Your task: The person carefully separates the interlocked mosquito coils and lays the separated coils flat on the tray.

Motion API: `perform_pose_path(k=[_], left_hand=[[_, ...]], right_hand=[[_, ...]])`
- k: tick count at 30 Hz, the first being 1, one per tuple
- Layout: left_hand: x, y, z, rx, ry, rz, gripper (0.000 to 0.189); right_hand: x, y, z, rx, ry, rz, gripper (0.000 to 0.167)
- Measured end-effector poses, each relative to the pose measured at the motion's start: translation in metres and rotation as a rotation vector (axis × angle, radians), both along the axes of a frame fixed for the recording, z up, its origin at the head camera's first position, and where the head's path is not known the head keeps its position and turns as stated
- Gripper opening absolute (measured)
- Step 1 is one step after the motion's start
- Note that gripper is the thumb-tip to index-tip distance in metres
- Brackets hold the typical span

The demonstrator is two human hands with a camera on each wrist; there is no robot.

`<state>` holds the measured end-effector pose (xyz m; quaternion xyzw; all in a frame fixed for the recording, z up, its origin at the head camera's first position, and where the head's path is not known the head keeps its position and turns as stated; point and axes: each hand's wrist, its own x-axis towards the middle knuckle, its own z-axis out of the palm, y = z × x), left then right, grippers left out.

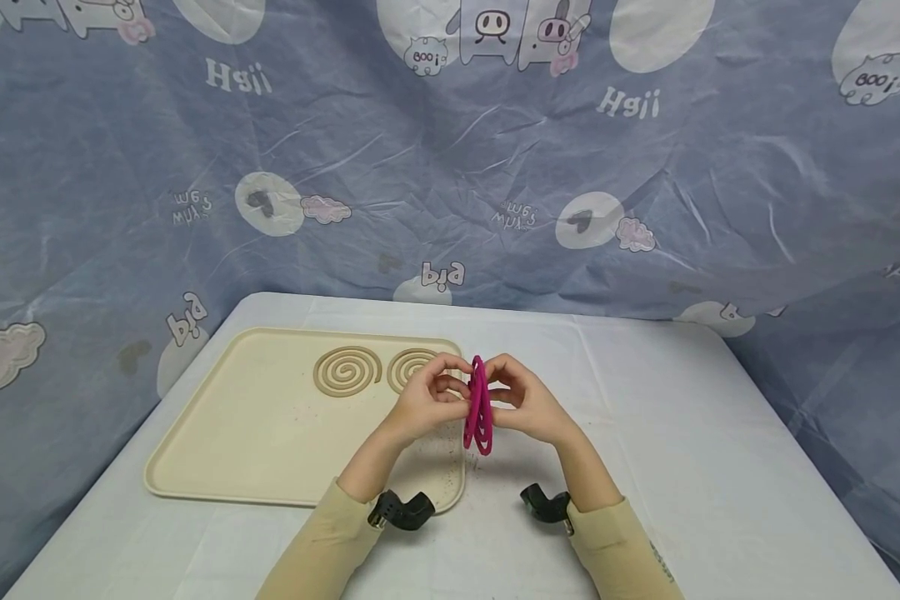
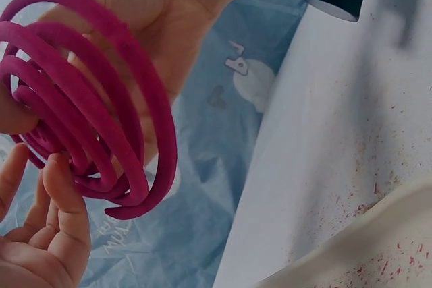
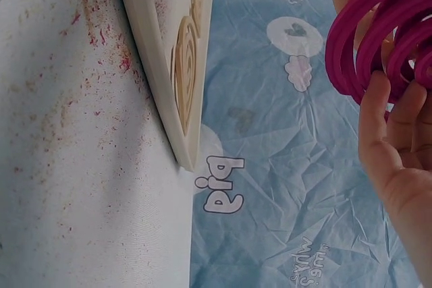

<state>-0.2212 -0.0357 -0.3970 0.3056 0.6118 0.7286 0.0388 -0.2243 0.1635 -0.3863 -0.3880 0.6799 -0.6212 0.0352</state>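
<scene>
Magenta mosquito coils (image 1: 478,408), a nested pair seen edge-on in the head view, stand upright between my two hands at the tray's right edge. Their layers meet near the top and spread apart toward the bottom. My left hand (image 1: 424,402) pinches them from the left with thumb and fingers. From the other side my right hand (image 1: 528,400) pinches them too, its fingers (image 3: 375,109) against the rings. In the left wrist view the magenta rings (image 2: 158,119) show loose gaps between them. One tan mosquito coil (image 1: 347,372) lies flat on the cream tray (image 1: 232,467); a second tan coil (image 1: 405,364) is partly hidden by my left hand.
The tray covers the left part of the white-clothed table (image 1: 682,467). Magenta and brown crumbs (image 3: 101,38) are scattered on the cloth and tray near its right edge. A blue-grey printed curtain (image 1: 435,167) hangs behind the table and along its sides.
</scene>
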Motion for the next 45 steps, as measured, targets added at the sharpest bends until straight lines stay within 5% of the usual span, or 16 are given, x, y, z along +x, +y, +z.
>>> perform_pose_path(k=[9, 21, 33, 45], left_hand=[[-0.001, -0.007, 0.003, 0.035, 0.028, -0.074, 0.044], [0.0, -0.009, 0.006, 0.085, -0.021, -0.165, 0.048], [0.002, -0.008, 0.008, 0.121, -0.003, -0.083, 0.047], [0.004, -0.006, 0.01, 0.123, -0.03, -0.069, 0.046]], right_hand=[[0.002, 0.005, 0.006, -0.039, -0.01, 0.089, 0.038], [0.0, 0.009, 0.006, -0.122, -0.019, 0.218, 0.039], [-0.001, 0.009, 0.006, -0.171, -0.016, 0.19, 0.047], [-0.001, 0.009, 0.006, -0.181, -0.026, 0.149, 0.066]])
